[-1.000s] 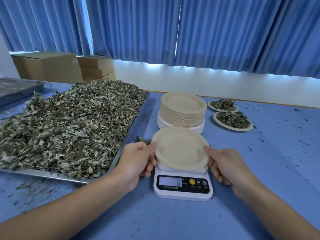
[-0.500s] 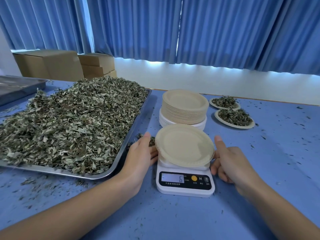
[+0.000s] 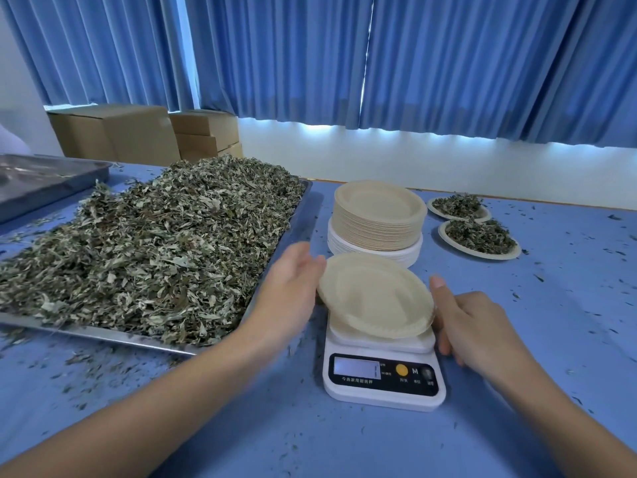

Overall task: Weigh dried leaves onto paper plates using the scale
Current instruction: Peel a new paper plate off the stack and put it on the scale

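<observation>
Sitting tilted on the scale (image 3: 382,372), paper plate (image 3: 374,300) flanked: left hand (image 3: 293,288) released, blurred, at its left rim; right hand (image 3: 472,326) loosely curled, thumb by its right rim. Tray (image 3: 113,336) edge close left.

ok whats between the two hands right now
The empty paper plate on the scale: left hand by its left rim, right hand by its right rim. The head view shows it.
</observation>
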{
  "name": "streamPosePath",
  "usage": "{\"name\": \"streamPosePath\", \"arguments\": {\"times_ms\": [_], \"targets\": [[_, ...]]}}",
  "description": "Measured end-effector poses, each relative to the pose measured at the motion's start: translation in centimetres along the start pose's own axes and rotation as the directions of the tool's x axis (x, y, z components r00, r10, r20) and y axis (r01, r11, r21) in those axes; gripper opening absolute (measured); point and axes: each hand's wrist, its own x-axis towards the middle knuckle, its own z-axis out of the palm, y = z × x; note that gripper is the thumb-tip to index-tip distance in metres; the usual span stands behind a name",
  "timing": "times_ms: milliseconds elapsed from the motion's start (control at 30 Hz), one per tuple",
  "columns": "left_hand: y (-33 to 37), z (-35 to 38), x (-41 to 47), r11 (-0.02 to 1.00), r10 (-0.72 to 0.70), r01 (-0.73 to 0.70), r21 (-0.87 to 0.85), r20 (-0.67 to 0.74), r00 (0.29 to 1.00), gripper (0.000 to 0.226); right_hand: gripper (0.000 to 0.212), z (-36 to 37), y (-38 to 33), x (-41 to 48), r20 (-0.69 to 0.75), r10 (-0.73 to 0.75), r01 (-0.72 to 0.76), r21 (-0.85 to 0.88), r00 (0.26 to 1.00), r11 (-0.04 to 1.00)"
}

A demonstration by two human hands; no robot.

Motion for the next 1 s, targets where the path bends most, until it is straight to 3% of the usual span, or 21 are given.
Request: {"name": "streamPosePath", "arguments": {"times_ms": [33, 100, 167, 267, 333, 433, 533, 700, 800, 1000], "targets": [[0.7, -0.7, 1.1, 0.976, 0.127, -0.124, 0.18, -0.005, 0.992, 0.034, 0.085, -0.1, 0.2, 0.1, -0.012, -0.002, 0.003, 0.022, 1.0, 1.0], [2.1, -2.5, 3.5, 0.809, 0.265, -0.261, 0.526, 0.07, 0.962, 0.02, 0.082, -0.1, 0.6, 0.5, -0.036, -0.002, 0.005, 0.066, 0.999, 0.998], [3.1, -4.2, 6.2, 0.606, 0.185, -0.206, 0.768, 0.115, 0.976, 0.026, 0.079, -0.1, 0.9, 0.9, -0.059, 0.001, 0.004, 0.084, 0.998, 0.996], [3.5, -5.4, 9.6, 0.222, -0.028, -0.003, 0.975, 0.009, 1.0, 0.036, 0.077, 0.0, 1.4, 1.8, -0.094, -0.023, 0.026, 0.031, 0.995, 0.999], [3.0, -5.4, 11.6, 0.12, -0.11, 0.04, 0.992, -0.027, 0.994, 0.052, 0.075, 0.0, 1.9, 2.9, -0.106, -0.057, 0.051, -0.06, 0.993, 0.997], [1.7, -5.8, 14.0, 0.072, -0.146, 0.049, 0.996, -0.038, 0.989, 0.07, 0.06, 0.3, 2.6, 4.8, -0.109, -0.188, 0.154, -0.262, 0.976, 0.953], [0.2, -5.7, 14.9, -0.006, -0.107, 0.04, 0.999, -0.04, 0.993, 0.068, 0.045, 0.7, 3.0, 5.9, -0.087, -0.28, 0.202, -0.497, 0.956, 0.844], [-1.7, -4.6, 14.4, -0.084, 0.079, 0.002, 0.996, 0.005, 0.997, 0.053, 0.038, 0.6, 4.0, 5.9, -0.064, -0.281, 0.205, -0.533, 0.958, 0.821], [-1.4, -4.7, 14.1, -0.022, 0.105, -0.003, 1.0, 0.005, 0.994, 0.044, 0.034, 0.1, 4.3, 5.5, -0.044, -0.276, 0.224, -0.473, 0.96, 0.852], [-0.6, -5.1, 13.2, 0.262, 0.272, -0.063, 0.963, -0.011, 0.962, 0.044, 0.033, 0.0, 4.1, 5.4, -0.022, -0.257, 0.221, -0.443, 0.966, 0.869]]}}
